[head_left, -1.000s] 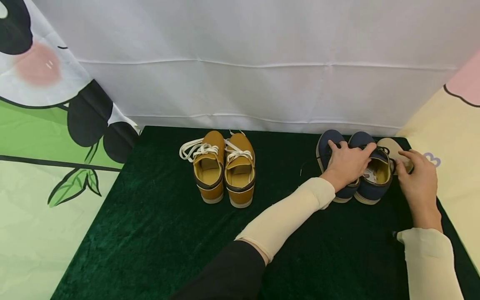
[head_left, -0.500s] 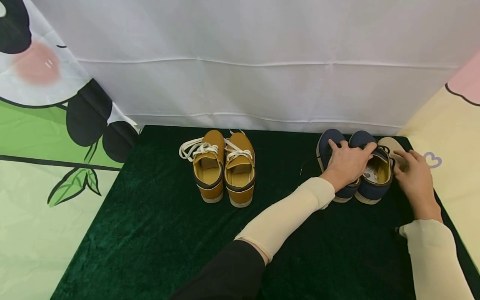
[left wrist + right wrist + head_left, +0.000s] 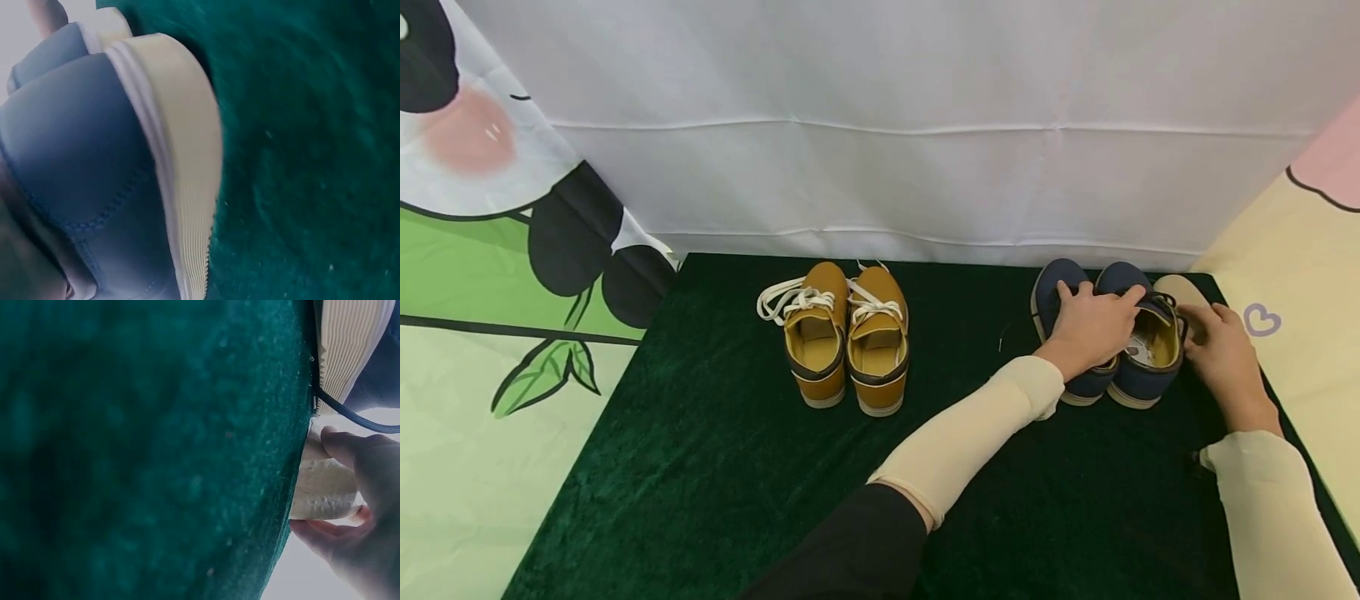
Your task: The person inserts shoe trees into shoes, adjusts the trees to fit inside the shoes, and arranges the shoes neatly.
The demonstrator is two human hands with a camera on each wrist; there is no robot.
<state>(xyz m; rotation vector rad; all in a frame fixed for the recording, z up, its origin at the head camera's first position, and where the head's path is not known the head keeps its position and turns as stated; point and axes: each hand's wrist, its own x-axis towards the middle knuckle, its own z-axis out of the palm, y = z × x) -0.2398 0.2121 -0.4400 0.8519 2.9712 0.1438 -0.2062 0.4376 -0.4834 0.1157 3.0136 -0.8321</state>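
Two navy lace-up shoes [image 3: 1150, 377] with pale soles stand side by side at the back right in the head view. My left hand [image 3: 1092, 327] lies across their tops and grips them, its fingers over the left shoe and its thumb by the right one. In the left wrist view a navy shoe [image 3: 75, 137] fills the left side. To the right of the pair is a beige rounded piece [image 3: 1180, 290], partly covered by my right hand [image 3: 1223, 354]. The right wrist view shows the beige piece [image 3: 325, 487] between thumb and fingers; its kind is unclear.
A pair of mustard-brown shoes [image 3: 877, 367] with white laces stands to the left on the dark green cloth [image 3: 737, 500]. A white curtain-like sheet [image 3: 880, 183] rises behind. Printed panels [image 3: 1315, 333] border both sides.
My right hand has shifted slightly left over the beige piece, closer to the navy shoes. The left hand and both pairs of shoes stay in place.
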